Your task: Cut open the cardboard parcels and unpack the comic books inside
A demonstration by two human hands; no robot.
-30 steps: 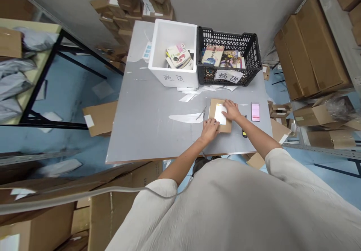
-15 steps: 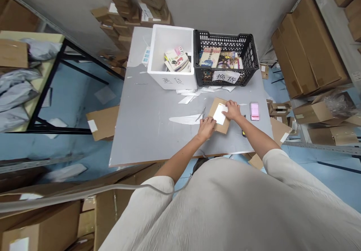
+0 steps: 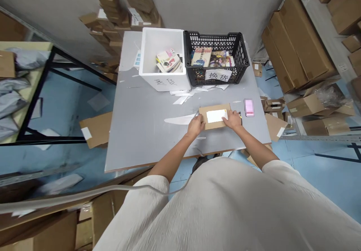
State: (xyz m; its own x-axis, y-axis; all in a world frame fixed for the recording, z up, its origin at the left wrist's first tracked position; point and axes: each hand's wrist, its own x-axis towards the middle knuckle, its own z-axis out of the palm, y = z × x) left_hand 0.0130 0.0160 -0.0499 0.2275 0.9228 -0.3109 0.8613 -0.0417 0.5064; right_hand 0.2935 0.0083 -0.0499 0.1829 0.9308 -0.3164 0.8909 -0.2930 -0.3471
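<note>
A flat brown cardboard box (image 3: 205,123) lies crosswise near the front of the grey table (image 3: 146,130), a white label (image 3: 216,116) on its top. My left hand (image 3: 196,125) grips its left end, and my right hand (image 3: 234,120) grips its right end with the thumb on top. Both hands have their fingers curled over the edges. Just behind my left hand, scissors or a similar slim tool (image 3: 196,113) show in part, beside a white paper strip (image 3: 177,120). A mostly covered yellow and black cutter (image 3: 240,118) lies by my right hand.
Toward the back stand a white foam box (image 3: 165,81) and a black plastic crate (image 3: 242,68), both with books inside. Paper scraps (image 3: 182,99) lie before them. A phone (image 3: 249,107) rests at the right. Cardboard boxes (image 3: 299,47) fill the right side; a shelf with bags (image 3: 17,96) is left.
The box has been turned from upright to crosswise under my hands. My left hand has shifted to its left end and my right hand to its right end. The camera view has shifted slightly.
</note>
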